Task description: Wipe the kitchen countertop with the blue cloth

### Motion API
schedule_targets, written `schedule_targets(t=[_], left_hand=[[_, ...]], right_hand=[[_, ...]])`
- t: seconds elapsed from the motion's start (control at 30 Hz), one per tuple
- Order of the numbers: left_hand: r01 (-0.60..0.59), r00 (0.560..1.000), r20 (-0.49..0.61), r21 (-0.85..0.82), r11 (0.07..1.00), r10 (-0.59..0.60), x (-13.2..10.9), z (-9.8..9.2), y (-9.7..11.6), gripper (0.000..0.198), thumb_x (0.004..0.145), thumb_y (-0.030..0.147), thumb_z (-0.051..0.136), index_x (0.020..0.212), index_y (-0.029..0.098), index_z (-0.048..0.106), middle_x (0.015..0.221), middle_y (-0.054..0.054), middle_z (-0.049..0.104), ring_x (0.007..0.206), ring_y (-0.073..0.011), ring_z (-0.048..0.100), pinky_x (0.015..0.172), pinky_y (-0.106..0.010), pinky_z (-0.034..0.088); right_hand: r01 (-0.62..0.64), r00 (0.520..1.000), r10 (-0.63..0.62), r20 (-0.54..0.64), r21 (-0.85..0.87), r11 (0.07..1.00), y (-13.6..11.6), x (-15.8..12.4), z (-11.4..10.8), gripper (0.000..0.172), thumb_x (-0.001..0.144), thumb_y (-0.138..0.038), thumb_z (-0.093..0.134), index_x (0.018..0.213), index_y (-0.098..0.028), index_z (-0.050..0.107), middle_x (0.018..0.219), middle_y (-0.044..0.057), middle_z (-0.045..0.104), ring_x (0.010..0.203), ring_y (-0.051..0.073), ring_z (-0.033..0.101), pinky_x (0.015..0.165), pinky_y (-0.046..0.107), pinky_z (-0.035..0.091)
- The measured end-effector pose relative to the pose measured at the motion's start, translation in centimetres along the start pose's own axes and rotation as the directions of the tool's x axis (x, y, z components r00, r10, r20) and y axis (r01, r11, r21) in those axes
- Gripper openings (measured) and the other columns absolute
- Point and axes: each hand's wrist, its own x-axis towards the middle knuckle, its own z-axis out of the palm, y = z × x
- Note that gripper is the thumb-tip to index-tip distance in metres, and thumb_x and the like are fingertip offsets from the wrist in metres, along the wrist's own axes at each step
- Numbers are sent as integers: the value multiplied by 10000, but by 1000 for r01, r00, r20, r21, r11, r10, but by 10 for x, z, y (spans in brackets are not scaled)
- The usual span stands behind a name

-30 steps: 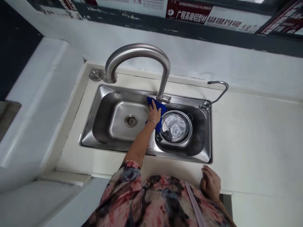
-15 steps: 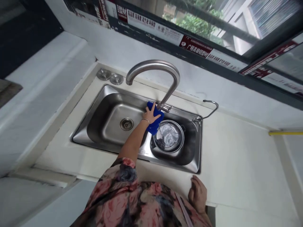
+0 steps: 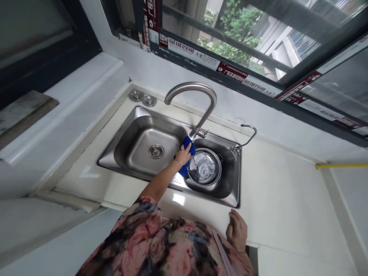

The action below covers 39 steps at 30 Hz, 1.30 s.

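My left hand [image 3: 183,155] presses a blue cloth [image 3: 189,145] onto the divider between the two bowls of a steel sink [image 3: 105,162]. The fingers are bent over the cloth, which hangs out on both sides of the hand. Just right of it, in the smaller bowl, sits a round metal pot [image 3: 220,174] with a perforated strainer and a crumpled clear plastic bag [image 3: 206,164] inside. My right hand [image 3: 238,232] rests on the counter's front edge, loosely curled, thumb apart from the fingers, holding nothing.
A curved steel faucet [image 3: 211,94] rises behind the divider. A thin bent spout [image 3: 253,134] stands at the sink's back right corner. Two round metal drain covers [image 3: 143,98] lie at the back left. A yellow pipe [image 3: 342,165] runs along the right wall below the window.
My left hand has slid with the blue cloth along the divider, away from the faucet base and toward me. Its fingers are closer together. The view has shifted; my right hand stays resting.
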Motion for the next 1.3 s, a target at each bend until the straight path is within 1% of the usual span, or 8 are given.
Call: schedule_targets(t=[0.17,0.3,0.47,0.67,0.8,0.9,1.03,1.3], left_hand=[[-52,999,5,-70,996,53,-35,2,-20,422,979,303,591,1384,340,706,1644,-130,467,1213,-321,712,1138,-521,519],[-53,996,-83,-177,983,39,-40,-8,-45,348,1010,351,562,1318,330,723,1415,-81,687,1166,-269,734,1099,-448,557],[-11,944,-315,-329,944,-98,-15,-23,-55,492,1107,374,287,1438,200,606,1216,-129,783,1157,-240,742,1065,-395,576],[-101,857,-500,-401,911,-125,55,-35,-20,611,1107,331,100,1561,146,465,1296,-178,750,1204,-234,726,1089,-441,566],[-219,886,-461,-339,915,42,108,-41,-3,517,1047,243,365,1534,197,535,1382,-126,730,1287,-223,681,1142,-396,536],[-294,912,-365,-256,921,190,127,-42,-7,555,909,121,513,1441,216,637,1494,-86,668,1427,-228,573,1251,-384,436],[-321,926,-257,-159,934,275,128,-43,-13,609,870,90,531,1464,197,617,1519,-98,638,1479,-245,494,1287,-403,375],[-201,951,-252,-69,977,178,103,-43,2,529,960,165,488,1481,187,576,1432,-156,655,1410,-313,491,1224,-457,394]], right_hand=[[8,1000,-8,-19,7,1000,-3,0,1,402,957,-119,451,1322,-192,603,1355,174,661,1233,323,646,1030,584,555],[0,1000,1,-17,17,1000,-4,0,0,396,966,-116,439,1316,-196,607,1353,172,660,1236,321,645,1025,579,554],[2,1000,-2,-3,2,1000,0,-3,0,405,966,-118,440,1331,-202,594,1350,171,664,1222,331,657,1000,571,562],[30,1000,-30,5,-55,998,2,-4,-1,367,992,-162,440,1323,-197,593,1326,180,671,1173,336,677,939,538,579],[46,999,-45,18,-89,995,2,-3,-5,359,1002,-186,447,1330,-195,593,1318,179,673,1166,339,681,919,522,586],[12,1000,-9,30,-93,996,1,-4,-8,352,1010,-197,442,1322,-204,604,1311,171,672,1167,341,679,922,531,586],[-11,998,16,64,-80,997,0,-5,-11,362,999,-162,425,1315,-203,598,1302,168,665,1171,341,673,924,551,587],[15,999,-10,46,-97,995,1,-4,-9,374,990,-156,425,1319,-188,597,1299,177,668,1167,350,674,921,559,590]])
